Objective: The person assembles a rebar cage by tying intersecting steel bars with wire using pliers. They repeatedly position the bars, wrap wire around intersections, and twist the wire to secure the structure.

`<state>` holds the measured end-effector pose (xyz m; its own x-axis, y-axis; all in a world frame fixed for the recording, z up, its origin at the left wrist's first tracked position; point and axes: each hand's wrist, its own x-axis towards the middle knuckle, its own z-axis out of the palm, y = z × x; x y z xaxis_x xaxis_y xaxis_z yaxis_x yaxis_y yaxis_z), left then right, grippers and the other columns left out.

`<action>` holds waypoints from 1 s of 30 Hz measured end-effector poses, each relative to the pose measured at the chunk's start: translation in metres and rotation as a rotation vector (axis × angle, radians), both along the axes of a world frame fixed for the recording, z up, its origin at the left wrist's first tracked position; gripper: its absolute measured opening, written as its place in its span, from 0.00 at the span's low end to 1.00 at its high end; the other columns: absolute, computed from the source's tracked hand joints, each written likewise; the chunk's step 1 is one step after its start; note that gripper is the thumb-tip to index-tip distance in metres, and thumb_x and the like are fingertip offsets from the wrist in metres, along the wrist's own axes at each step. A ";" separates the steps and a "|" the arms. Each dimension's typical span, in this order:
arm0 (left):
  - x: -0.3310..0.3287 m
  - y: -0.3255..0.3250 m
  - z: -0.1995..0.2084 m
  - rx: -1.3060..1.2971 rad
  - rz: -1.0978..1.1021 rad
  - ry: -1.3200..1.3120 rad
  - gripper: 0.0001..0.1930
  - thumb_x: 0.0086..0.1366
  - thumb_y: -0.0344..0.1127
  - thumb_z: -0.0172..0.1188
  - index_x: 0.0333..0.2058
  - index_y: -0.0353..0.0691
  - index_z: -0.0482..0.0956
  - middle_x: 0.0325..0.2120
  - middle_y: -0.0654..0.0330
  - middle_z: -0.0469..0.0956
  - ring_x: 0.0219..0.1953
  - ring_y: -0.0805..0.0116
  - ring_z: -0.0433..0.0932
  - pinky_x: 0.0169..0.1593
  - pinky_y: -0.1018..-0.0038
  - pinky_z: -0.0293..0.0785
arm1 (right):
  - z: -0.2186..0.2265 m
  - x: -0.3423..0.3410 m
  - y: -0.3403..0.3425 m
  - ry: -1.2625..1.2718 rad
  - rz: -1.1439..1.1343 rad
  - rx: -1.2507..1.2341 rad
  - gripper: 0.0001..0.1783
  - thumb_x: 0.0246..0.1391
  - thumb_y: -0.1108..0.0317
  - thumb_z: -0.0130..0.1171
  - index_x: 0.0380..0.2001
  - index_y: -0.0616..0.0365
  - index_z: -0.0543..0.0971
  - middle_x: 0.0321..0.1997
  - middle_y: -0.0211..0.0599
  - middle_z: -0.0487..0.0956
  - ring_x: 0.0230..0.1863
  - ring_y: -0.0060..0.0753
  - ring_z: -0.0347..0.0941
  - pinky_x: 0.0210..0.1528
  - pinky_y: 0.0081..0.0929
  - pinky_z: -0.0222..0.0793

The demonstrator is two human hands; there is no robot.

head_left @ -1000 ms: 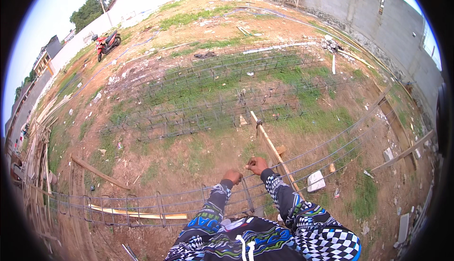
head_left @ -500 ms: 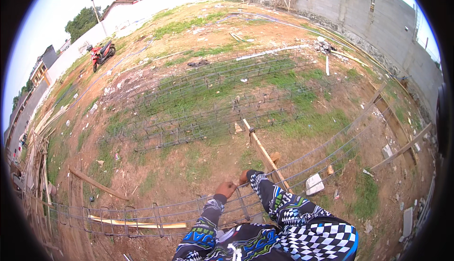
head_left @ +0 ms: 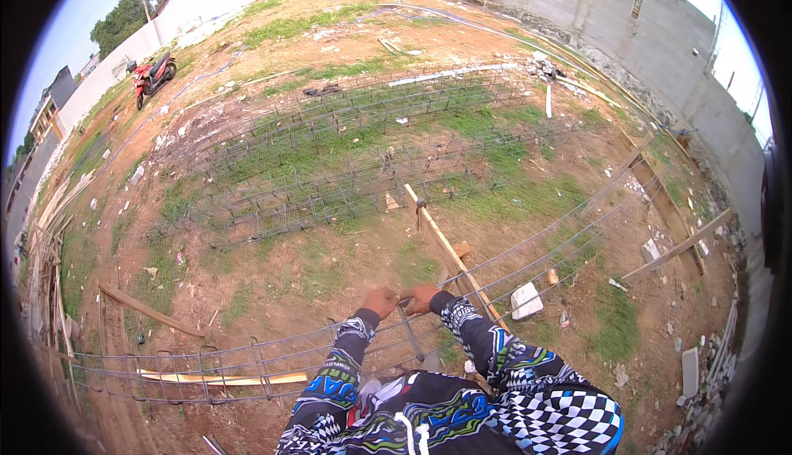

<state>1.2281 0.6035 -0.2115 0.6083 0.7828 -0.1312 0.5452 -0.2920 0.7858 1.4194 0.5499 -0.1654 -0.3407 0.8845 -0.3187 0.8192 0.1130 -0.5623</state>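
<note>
A long rebar cage [head_left: 272,352] of thin steel bars with square stirrups runs in front of me, from the lower left up to the right. My left hand [head_left: 379,301] and my right hand [head_left: 422,297] are close together on its top bar, fingers closed around the steel where a dark stirrup [head_left: 410,333] crosses it. Whether either hand also holds a wire or a tool is too small to tell. My patterned sleeves come up from the lower edge.
A wooden plank [head_left: 445,245] slants away just beyond my hands, with a white block [head_left: 525,300] beside it. Several finished rebar cages [head_left: 355,150] lie on the grass ahead. A red motorbike [head_left: 153,75] stands far left, and a grey block wall [head_left: 660,34] runs along the right.
My hands have drawn closer together on the same spot of the cage. My head has shifted a little, so the ground sits differently in view.
</note>
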 end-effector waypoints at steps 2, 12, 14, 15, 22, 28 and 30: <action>0.002 -0.004 0.012 -0.023 -0.029 0.033 0.17 0.59 0.46 0.58 0.34 0.36 0.83 0.34 0.48 0.81 0.39 0.50 0.79 0.44 0.61 0.74 | 0.021 -0.015 -0.005 -0.099 -0.060 -0.046 0.24 0.38 0.55 0.64 0.42 0.46 0.82 0.44 0.41 0.81 0.47 0.47 0.76 0.50 0.42 0.68; 0.005 -0.004 0.008 0.149 -0.098 0.012 0.17 0.61 0.44 0.55 0.33 0.34 0.83 0.35 0.47 0.81 0.39 0.47 0.78 0.45 0.60 0.73 | 0.007 -0.038 -0.057 -0.253 -0.378 0.630 0.17 0.42 0.64 0.63 0.39 0.51 0.76 0.34 0.36 0.76 0.41 0.44 0.72 0.46 0.42 0.61; 0.001 -0.002 0.002 0.177 -0.084 -0.034 0.17 0.61 0.44 0.54 0.33 0.35 0.83 0.34 0.46 0.80 0.39 0.47 0.78 0.44 0.59 0.73 | 0.003 -0.037 -0.058 -0.274 -0.375 0.606 0.14 0.44 0.63 0.62 0.37 0.51 0.76 0.32 0.35 0.77 0.41 0.42 0.72 0.45 0.41 0.61; -0.002 -0.003 0.002 0.184 -0.074 -0.055 0.17 0.61 0.44 0.54 0.33 0.35 0.83 0.34 0.46 0.80 0.38 0.47 0.78 0.44 0.59 0.72 | 0.003 -0.041 -0.057 -0.306 -0.370 0.601 0.13 0.46 0.63 0.61 0.36 0.51 0.76 0.32 0.35 0.77 0.41 0.41 0.72 0.45 0.41 0.61; 0.003 -0.008 0.022 0.154 -0.046 0.015 0.16 0.60 0.46 0.56 0.33 0.38 0.84 0.29 0.47 0.80 0.34 0.47 0.79 0.41 0.58 0.73 | -0.009 -0.014 -0.064 -0.147 -0.228 0.473 0.14 0.52 0.62 0.55 0.44 0.44 0.79 0.35 0.33 0.79 0.41 0.38 0.73 0.45 0.42 0.61; 0.003 -0.004 0.005 0.222 -0.085 -0.018 0.17 0.59 0.46 0.55 0.32 0.38 0.83 0.30 0.46 0.80 0.35 0.46 0.79 0.41 0.57 0.73 | -0.018 -0.020 -0.040 -0.123 -0.164 0.063 0.14 0.50 0.65 0.51 0.38 0.42 0.83 0.33 0.36 0.80 0.44 0.42 0.73 0.46 0.49 0.61; 0.003 -0.004 0.011 0.157 -0.107 0.000 0.16 0.59 0.45 0.55 0.31 0.37 0.83 0.30 0.46 0.80 0.35 0.45 0.78 0.41 0.57 0.73 | -0.013 -0.021 -0.041 -0.153 -0.125 0.106 0.13 0.46 0.66 0.53 0.34 0.45 0.83 0.33 0.37 0.80 0.43 0.45 0.75 0.45 0.49 0.64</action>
